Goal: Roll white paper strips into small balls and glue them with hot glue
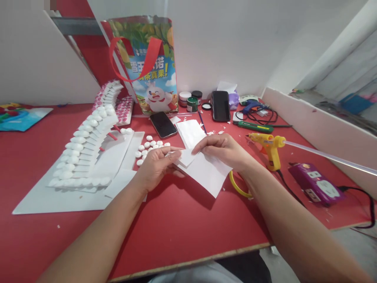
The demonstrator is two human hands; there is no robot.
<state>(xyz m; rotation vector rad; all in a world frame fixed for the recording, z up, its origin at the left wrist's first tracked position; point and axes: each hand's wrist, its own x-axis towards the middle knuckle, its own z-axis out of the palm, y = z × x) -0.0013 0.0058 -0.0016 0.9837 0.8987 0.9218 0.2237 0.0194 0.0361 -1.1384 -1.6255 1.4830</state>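
One white sheet (207, 174), held above the red tabletop (176, 236). Left hand (158, 162) pinches it with a small white piece (187, 158) on top; right hand (221, 150) pinches its upper edge. Yellow glue gun (271, 147) lies to the right.

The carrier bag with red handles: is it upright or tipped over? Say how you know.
Upright: the carrier bag stands on the red table, with its snowman print the right way up.
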